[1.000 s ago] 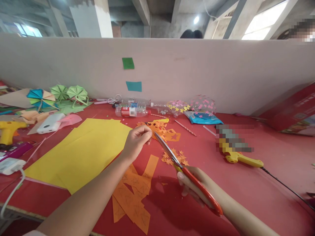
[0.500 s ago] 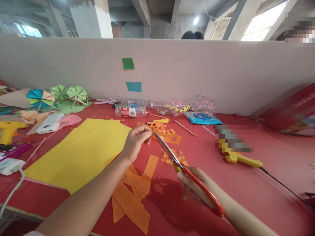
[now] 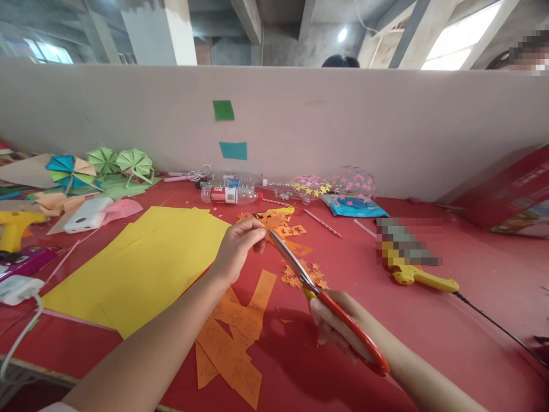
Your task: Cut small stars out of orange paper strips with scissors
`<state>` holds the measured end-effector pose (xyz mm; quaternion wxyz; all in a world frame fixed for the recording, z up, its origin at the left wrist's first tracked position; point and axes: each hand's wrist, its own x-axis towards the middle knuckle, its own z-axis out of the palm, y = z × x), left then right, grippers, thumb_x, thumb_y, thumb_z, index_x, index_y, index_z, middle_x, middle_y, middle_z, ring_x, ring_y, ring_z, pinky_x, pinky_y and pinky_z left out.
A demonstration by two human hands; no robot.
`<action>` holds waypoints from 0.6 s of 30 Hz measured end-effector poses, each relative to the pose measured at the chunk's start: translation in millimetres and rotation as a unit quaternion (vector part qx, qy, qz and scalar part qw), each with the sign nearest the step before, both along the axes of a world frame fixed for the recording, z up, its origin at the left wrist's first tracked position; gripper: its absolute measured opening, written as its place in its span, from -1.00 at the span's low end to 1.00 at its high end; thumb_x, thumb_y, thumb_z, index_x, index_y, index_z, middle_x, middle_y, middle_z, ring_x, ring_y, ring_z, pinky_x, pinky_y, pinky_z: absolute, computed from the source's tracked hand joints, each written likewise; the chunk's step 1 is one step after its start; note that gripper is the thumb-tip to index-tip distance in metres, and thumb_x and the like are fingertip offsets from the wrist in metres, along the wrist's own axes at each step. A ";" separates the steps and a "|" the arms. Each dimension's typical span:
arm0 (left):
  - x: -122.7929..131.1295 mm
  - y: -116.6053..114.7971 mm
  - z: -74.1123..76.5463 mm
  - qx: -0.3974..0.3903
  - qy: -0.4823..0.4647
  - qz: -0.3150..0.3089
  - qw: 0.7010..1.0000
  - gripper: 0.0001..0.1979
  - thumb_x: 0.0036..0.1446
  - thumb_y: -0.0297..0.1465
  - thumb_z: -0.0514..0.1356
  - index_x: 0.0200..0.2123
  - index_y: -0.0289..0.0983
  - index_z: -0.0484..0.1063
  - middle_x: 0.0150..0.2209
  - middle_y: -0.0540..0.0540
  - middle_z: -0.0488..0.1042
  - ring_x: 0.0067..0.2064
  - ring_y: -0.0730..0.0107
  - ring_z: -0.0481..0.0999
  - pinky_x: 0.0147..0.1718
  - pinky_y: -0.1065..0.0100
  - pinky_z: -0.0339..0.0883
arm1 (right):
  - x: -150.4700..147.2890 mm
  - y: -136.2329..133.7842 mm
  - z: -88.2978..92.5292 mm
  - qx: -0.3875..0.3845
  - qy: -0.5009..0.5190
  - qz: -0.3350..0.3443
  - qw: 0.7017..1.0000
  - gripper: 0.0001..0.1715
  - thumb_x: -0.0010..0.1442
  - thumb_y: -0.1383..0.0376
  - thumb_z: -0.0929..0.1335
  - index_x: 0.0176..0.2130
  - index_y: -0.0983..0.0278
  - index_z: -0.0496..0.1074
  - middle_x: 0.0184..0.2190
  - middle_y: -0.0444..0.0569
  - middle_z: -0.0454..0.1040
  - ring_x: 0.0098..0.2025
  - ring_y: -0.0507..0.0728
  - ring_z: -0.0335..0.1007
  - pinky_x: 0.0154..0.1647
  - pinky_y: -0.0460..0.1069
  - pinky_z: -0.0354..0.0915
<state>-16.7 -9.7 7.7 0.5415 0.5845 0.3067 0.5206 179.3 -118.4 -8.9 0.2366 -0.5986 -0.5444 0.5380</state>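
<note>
My right hand (image 3: 337, 326) grips the red-handled scissors (image 3: 295, 266), whose blades point up and left and look closed. My left hand (image 3: 240, 246) is pinched, its fingertips just left of the scissors' tips; whatever is between them is too small or hidden to make out. Below it lie orange paper strips (image 3: 240, 355) with star outlines drawn on them. Small cut-out orange stars (image 3: 315, 277) form a pile behind the scissors' pivot. Beyond both hands is a heap of orange scraps (image 3: 278, 222), some with star-shaped holes.
Yellow paper sheets (image 3: 141, 263) spread over the left of the red table. A yellow-handled tool (image 3: 420, 279) with a black cord lies right. Plastic bottles (image 3: 227, 194), a striped straw (image 3: 323, 224) and a blue packet (image 3: 355, 206) line the partition. Folded paper umbrellas (image 3: 103, 163) stand far left.
An orange strip with a star-shaped hole by the scrap heap has shifted and shows less. My right hand and the scissors have barely moved; my left hand stays pinched in place.
</note>
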 end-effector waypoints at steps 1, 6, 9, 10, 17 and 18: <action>0.0 0.2 -0.3 0.001 0.004 0.002 1.000 -0.84 0.01 -0.39 0.15 -0.58 -0.26 0.36 -0.63 0.08 0.32 -0.57 0.56 0.28 -0.53 0.44 0.14 | 0.3 -0.2 -0.2 0.001 0.002 0.001 1.000 -0.39 0.09 -0.22 0.26 -0.51 0.26 0.21 -0.70 -0.19 0.35 -0.82 -0.14 -0.03 -0.82 -0.19 -0.04; 0.6 0.0 -0.6 0.000 0.020 0.006 1.000 -0.85 -0.02 -0.38 0.14 -0.59 -0.26 0.35 -0.64 0.07 0.31 -0.57 0.54 0.27 -0.54 0.43 0.13 | 1.8 -1.0 -0.8 0.009 0.004 0.011 1.000 -0.39 0.08 -0.23 0.26 -0.49 0.26 0.22 -0.64 -0.14 0.40 -0.79 -0.14 0.02 -0.81 -0.20 -0.05; 1.1 -0.6 0.2 0.001 0.024 0.008 1.000 -0.85 -0.03 -0.38 0.13 -0.59 -0.26 0.36 -0.65 0.07 0.31 -0.58 0.54 0.26 -0.53 0.42 0.14 | 1.7 -0.8 -0.2 0.003 0.002 0.014 1.000 -0.39 0.07 -0.22 0.27 -0.49 0.26 0.21 -0.64 -0.15 0.39 -0.79 -0.14 0.01 -0.81 -0.21 -0.05; 1.1 -0.7 0.5 0.001 0.024 0.008 1.000 -0.86 -0.03 -0.38 0.13 -0.59 -0.26 0.36 -0.65 0.07 0.31 -0.58 0.54 0.26 -0.54 0.42 0.14 | 1.6 -0.6 -0.2 0.001 0.001 0.013 1.000 -0.39 0.08 -0.22 0.27 -0.50 0.26 0.21 -0.65 -0.15 0.38 -0.79 -0.14 0.02 -0.81 -0.21 -0.05; 0.7 -0.8 0.6 0.001 0.027 0.011 1.000 -0.85 -0.03 -0.37 0.15 -0.59 -0.27 0.37 -0.65 0.06 0.32 -0.58 0.54 0.27 -0.53 0.43 0.15 | 1.2 -1.0 -1.7 -0.014 0.003 0.003 1.000 -0.40 0.09 -0.22 0.24 -0.49 0.25 0.21 -0.66 -0.15 0.39 -0.81 -0.14 0.00 -0.83 -0.21 -0.05; 0.8 -0.8 0.3 0.000 0.025 0.010 1.000 -0.84 -0.02 -0.37 0.15 -0.59 -0.27 0.37 -0.65 0.06 0.32 -0.58 0.54 0.27 -0.54 0.43 0.15 | 1.0 -1.5 -1.4 -0.010 0.003 0.001 1.000 -0.40 0.09 -0.22 0.25 -0.49 0.25 0.21 -0.66 -0.15 0.39 -0.80 -0.14 0.00 -0.83 -0.21 -0.06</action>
